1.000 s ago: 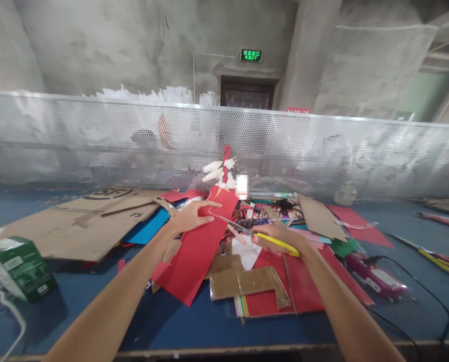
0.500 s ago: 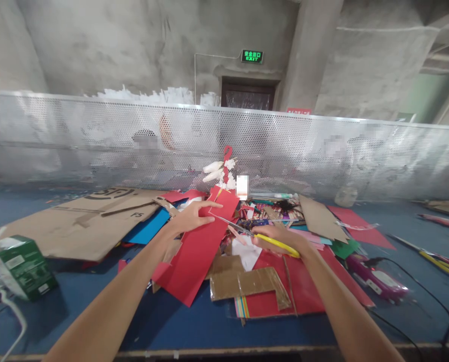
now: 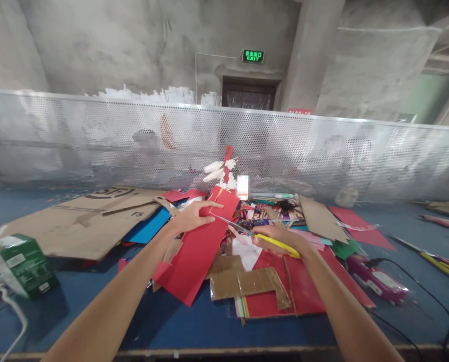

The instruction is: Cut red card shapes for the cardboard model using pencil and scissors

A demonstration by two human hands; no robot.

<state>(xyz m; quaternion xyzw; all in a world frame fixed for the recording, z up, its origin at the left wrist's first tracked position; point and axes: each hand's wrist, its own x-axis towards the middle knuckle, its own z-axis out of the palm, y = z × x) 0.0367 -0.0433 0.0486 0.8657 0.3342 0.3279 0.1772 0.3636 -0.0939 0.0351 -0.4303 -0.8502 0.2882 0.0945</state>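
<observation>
My left hand (image 3: 192, 216) grips a long red paper sheet (image 3: 194, 256) near its upper end, thumb on top, holding it slanted above the blue table (image 3: 96, 291). My right hand (image 3: 280, 238) is closed around yellow-handled scissors (image 3: 260, 235), whose open blades point left and meet the red sheet's right edge just below my left fingers. Under both hands lies a heap of coloured paper and cardboard scraps.
A large flat cardboard sheet (image 3: 77, 221) lies at left, a green box (image 3: 24, 264) at the near left. A brown cardboard cut-out (image 3: 247, 281) rests on red paper in front. A glue gun (image 3: 375, 279) with black cable lies at right. A perforated metal screen (image 3: 322, 151) runs behind.
</observation>
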